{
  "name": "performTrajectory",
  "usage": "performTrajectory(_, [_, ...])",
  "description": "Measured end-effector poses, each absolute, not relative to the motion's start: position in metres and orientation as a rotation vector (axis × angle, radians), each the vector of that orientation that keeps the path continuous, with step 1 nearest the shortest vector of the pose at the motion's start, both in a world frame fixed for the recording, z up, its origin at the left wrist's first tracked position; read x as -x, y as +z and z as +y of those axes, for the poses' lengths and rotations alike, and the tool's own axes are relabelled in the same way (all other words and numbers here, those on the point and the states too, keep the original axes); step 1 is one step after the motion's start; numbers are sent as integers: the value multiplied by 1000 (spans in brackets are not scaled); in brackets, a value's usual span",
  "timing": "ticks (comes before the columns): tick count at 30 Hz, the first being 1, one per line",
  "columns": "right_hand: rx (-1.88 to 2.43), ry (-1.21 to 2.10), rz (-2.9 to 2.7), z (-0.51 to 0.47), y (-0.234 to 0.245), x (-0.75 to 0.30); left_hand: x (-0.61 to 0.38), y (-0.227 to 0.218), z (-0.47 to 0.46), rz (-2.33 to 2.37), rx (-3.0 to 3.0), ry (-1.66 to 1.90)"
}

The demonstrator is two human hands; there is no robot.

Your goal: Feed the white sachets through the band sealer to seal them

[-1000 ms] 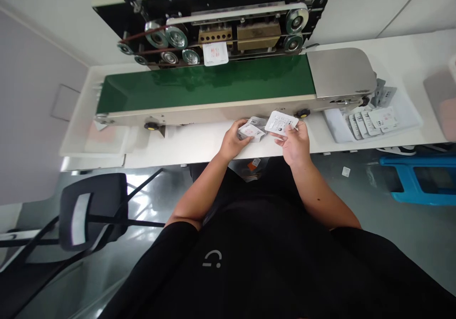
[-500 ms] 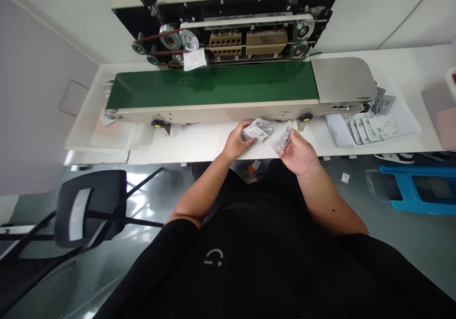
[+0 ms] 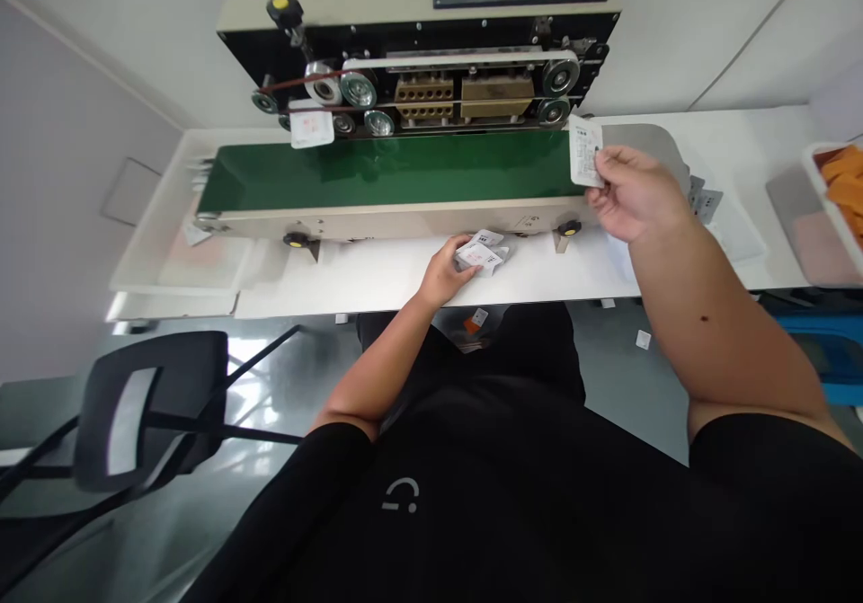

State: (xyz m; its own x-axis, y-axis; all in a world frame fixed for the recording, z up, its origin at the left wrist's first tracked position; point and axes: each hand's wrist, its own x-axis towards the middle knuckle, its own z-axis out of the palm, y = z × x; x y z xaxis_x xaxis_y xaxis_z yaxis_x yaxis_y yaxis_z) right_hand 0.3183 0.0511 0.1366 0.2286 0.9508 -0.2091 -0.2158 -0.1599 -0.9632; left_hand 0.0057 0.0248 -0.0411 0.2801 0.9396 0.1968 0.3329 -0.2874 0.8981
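My left hand (image 3: 446, 270) is closed around several small white printed packets (image 3: 480, 254), held just above the white table in front of the conveyor. Between thumb and fingers, my right hand (image 3: 637, 191) pinches one small white printed packet (image 3: 585, 152) by its edge. That packet is upright at the right end of the green conveyor belt (image 3: 404, 172), near the sealing machine's rollers. Another white packet (image 3: 312, 127) sits at the left rollers of the band sealing machine (image 3: 465, 100), over the belt's back edge.
A shallow white tray (image 3: 135, 261) stands at the belt's left end. Behind my right forearm is a bin (image 3: 742, 234), mostly hidden, with grey packets (image 3: 707, 203) near it. A container of orange pieces (image 3: 813, 181) is far right. A black chair (image 3: 158, 405) stands at lower left.
My right hand has carried its packet up and right, from beside my left hand to the conveyor's right end. The packet at the rollers has travelled left. My left hand keeps its hold.
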Motion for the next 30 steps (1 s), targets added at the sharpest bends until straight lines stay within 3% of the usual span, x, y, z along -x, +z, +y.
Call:
performTrajectory(10, [1475,1115,-722,127,148,-332,-6,-40,25,1147,-1791,1000])
performTrajectory(23, [1583,1036,-871,111,165,-296,-6,-36,23,1133,-1774,1002])
performTrajectory(28, [1321,578,-1013,34,117,-284,-7,-36,23,1155,-1756,979])
performTrajectory(30, [1298,571,-1052,-1,79,-273,-8,-36,23,1157,-1758,977])
